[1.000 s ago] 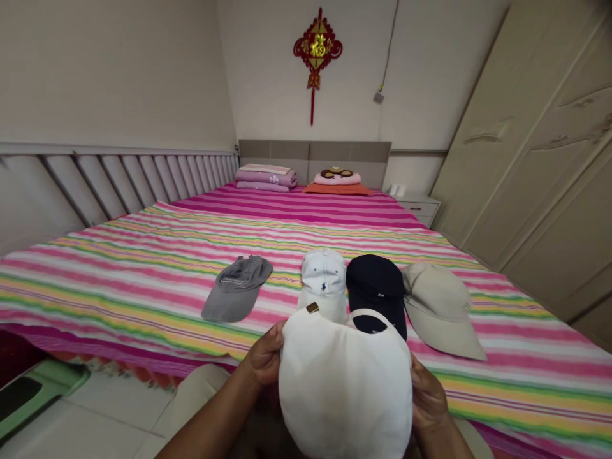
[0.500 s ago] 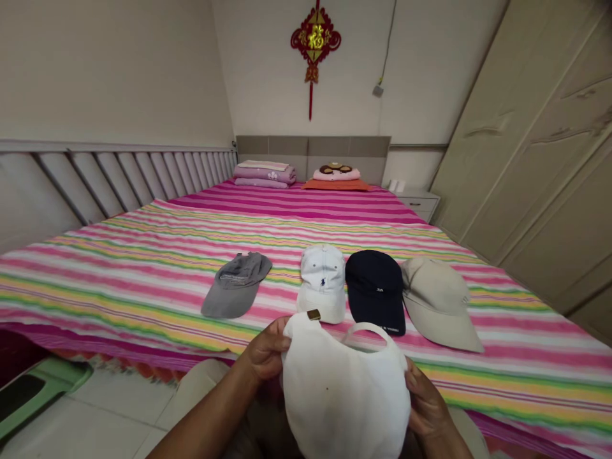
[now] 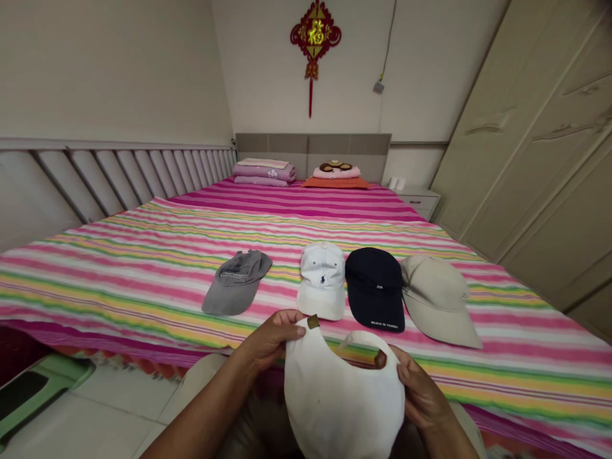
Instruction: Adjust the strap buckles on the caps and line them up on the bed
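Holding: white cap btwn L hand & R hand, fingers clamped on its edges.
Strap: btwn both hands' fingers, looks undone; might snag R fingers if cap twists.
Slip: poss. if either pinch loosens.
L pose: forearm slants in, thumb by clasp.
R pose: thumb nearside, prob. fingertip thru opening.

Home bedroom. Large bed with striped sheet, grey headboard, folded bedding stacked at the far end, small nightstand alongside, wardrobe on the right (tall, pale), red-and-gold ornament hung above the headboard, tiled floor.
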`<move>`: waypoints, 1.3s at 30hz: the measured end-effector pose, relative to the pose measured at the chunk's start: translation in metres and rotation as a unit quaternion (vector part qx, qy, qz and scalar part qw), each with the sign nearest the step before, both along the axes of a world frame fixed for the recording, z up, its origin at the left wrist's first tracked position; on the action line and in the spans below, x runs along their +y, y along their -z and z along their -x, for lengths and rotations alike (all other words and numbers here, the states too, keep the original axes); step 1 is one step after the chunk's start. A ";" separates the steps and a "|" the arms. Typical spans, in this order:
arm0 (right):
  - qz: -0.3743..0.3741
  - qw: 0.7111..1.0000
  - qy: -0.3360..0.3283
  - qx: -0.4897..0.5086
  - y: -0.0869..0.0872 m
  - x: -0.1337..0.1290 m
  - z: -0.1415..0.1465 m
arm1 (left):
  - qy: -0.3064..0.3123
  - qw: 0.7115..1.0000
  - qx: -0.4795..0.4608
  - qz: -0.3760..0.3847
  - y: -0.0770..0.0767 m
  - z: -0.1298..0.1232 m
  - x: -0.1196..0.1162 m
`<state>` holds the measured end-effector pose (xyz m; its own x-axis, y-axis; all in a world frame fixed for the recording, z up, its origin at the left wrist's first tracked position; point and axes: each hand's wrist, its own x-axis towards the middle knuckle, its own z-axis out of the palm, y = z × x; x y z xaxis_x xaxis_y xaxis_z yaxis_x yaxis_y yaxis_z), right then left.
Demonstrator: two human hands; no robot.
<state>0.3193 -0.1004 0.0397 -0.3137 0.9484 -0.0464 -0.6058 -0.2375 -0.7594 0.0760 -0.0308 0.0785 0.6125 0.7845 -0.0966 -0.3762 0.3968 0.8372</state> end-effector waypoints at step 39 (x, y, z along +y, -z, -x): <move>-0.014 0.989 0.072 -0.132 -0.053 0.002 0.071 | -0.133 0.879 0.221 -0.401 -0.018 -0.027 -0.030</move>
